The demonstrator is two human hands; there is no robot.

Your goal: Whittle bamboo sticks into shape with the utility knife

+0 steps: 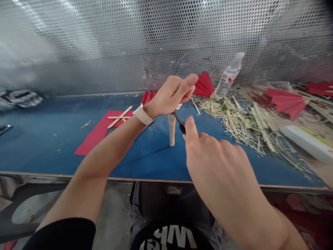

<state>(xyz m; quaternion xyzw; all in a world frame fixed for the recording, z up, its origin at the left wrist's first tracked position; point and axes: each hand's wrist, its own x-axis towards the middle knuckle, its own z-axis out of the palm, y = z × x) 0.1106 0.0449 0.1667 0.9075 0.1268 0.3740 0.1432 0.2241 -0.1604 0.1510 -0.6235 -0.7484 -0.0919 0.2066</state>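
My left hand [173,95] is closed around the top of a bundle of pale wooden sticks [172,130] that stands upright on the blue table [44,139]. A red folded paper fan [148,97] shows just behind that hand's wrist. My right hand [208,152] grips a dark-handled cutting tool [180,122], probably scissors, whose tip meets the sticks right under my left hand. A pale band wraps my left wrist.
A red paper sheet [97,133] with loose sticks [120,117] lies at left. Straw-like trimmings [241,125], a plastic bottle [229,76], more red fans [284,100] and a white tube [307,142] crowd the right. Perforated metal screen [104,41] stands behind the table.
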